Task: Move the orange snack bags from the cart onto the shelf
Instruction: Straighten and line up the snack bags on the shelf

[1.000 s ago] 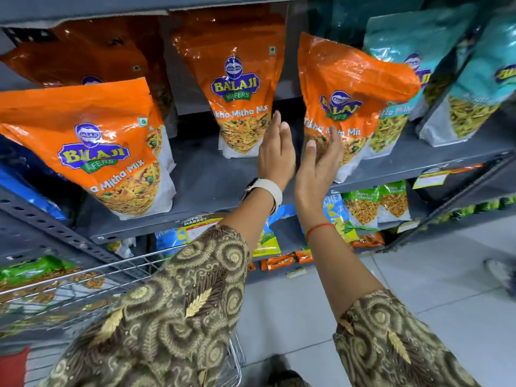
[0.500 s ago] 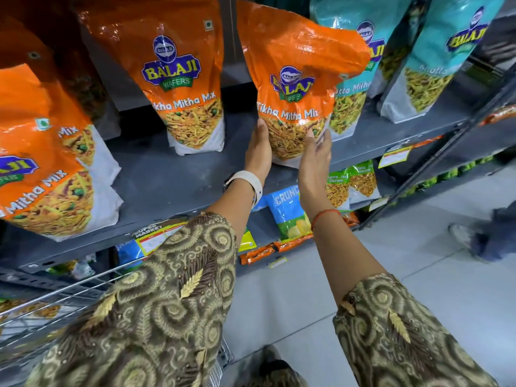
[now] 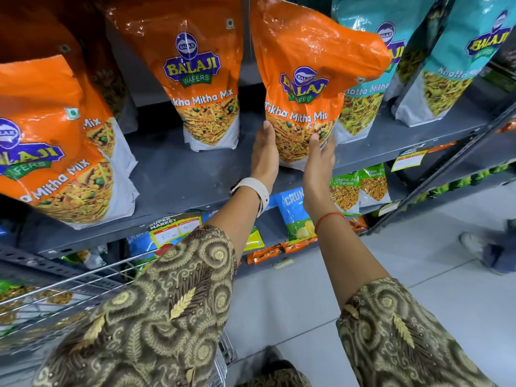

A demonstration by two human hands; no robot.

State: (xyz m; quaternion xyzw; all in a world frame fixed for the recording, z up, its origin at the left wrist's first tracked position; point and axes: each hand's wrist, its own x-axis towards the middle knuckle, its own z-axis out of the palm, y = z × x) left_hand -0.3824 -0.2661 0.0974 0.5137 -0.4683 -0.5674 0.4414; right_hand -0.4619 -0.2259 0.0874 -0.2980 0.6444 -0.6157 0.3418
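An orange Tikha Mitha Mix snack bag (image 3: 304,79) stands on the grey shelf (image 3: 181,177), its top bent over to the right. My left hand (image 3: 265,153) presses its lower left side and my right hand (image 3: 318,160) cups its lower right front. Two more orange bags stand on the same shelf: one upright (image 3: 201,79) just left of my hands, and a large one (image 3: 55,141) at the near left edge. The wire cart (image 3: 55,291) sits at the lower left, partly hidden by my left sleeve.
Teal Khatta Mitha bags (image 3: 435,65) stand right of the held bag, one touching it. Lower shelves hold small green, blue and orange packets (image 3: 360,185). Price tags (image 3: 176,227) hang on the shelf edge. Another person's shoe (image 3: 485,247) is on the tiled floor at right.
My hands have closed in on the rightmost orange bag and now hold its base on both sides. The view moved closer and to the right along the shelf.
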